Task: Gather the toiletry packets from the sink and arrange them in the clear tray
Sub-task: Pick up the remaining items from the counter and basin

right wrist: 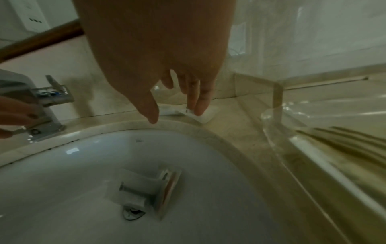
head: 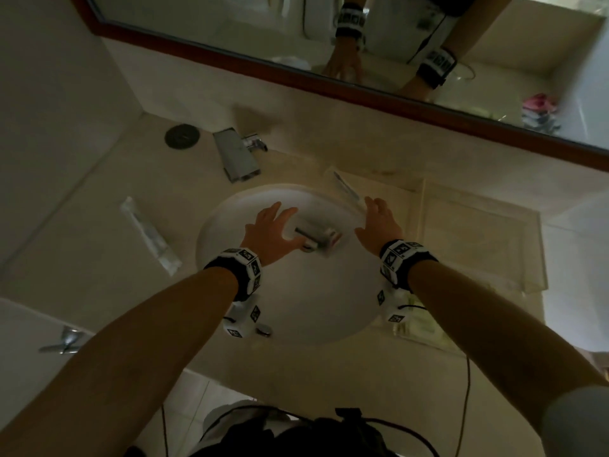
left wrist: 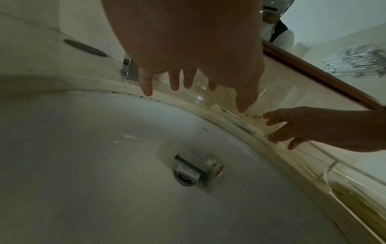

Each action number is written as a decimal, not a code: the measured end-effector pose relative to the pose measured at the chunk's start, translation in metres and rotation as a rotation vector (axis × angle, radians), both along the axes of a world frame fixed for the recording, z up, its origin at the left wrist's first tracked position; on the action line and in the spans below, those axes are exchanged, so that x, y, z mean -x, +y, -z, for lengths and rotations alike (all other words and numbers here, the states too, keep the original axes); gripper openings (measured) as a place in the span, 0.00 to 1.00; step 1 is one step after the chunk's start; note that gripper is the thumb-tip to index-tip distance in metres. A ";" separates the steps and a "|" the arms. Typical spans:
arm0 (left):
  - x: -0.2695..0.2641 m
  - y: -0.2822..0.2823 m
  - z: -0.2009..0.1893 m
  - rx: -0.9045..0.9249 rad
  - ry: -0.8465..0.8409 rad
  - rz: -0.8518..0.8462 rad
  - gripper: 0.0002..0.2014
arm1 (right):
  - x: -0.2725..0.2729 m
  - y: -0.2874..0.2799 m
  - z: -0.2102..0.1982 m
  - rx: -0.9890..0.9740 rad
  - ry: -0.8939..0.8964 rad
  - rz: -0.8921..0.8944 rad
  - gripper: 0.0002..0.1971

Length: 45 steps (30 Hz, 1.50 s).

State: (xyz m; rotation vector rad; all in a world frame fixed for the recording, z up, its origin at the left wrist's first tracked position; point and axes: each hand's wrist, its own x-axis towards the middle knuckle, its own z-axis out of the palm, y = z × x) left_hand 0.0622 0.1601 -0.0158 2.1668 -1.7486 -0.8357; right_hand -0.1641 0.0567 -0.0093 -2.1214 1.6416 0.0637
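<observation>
A small clear packet (head: 316,240) with a folded item inside lies over the drain in the white sink (head: 296,308). My left hand (head: 285,222) hovers just above it with fingers spread, holding nothing. In the left wrist view that packet (left wrist: 194,168) lies well below the left hand (left wrist: 196,94). A long toothbrush packet (head: 347,191) lies on the sink's far right rim. My right hand (head: 364,216) touches its near end with straight fingers (right wrist: 198,105); the packet (right wrist: 203,118) lies flat on the counter. The clear tray (head: 478,232) stands right of the sink.
Another long packet (head: 150,235) lies on the counter left of the sink. The chrome faucet (head: 235,153) stands at the back left, and a dark round cap (head: 182,136) lies beyond it. A clear glass (head: 408,321) stands under my right wrist. The mirror (head: 362,44) runs along the back.
</observation>
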 end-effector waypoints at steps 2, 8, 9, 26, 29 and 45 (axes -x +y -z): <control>-0.007 -0.001 0.002 -0.004 0.001 -0.003 0.37 | -0.004 -0.007 0.002 -0.025 0.038 0.035 0.36; -0.018 -0.009 0.005 -0.025 0.015 0.011 0.36 | -0.015 -0.016 0.013 -0.039 0.125 0.052 0.31; -0.019 -0.010 0.005 -0.025 0.016 0.012 0.36 | -0.017 -0.017 0.014 -0.032 0.141 0.055 0.30; -0.021 -0.022 -0.004 -0.044 0.030 0.080 0.33 | -0.021 -0.027 0.005 0.029 0.282 0.029 0.12; -0.012 -0.031 -0.009 -0.025 0.013 0.103 0.34 | -0.020 -0.020 -0.001 0.053 0.286 -0.058 0.14; 0.057 -0.049 -0.027 -0.070 -0.306 0.426 0.20 | 0.026 0.022 -0.026 0.040 0.120 -0.240 0.10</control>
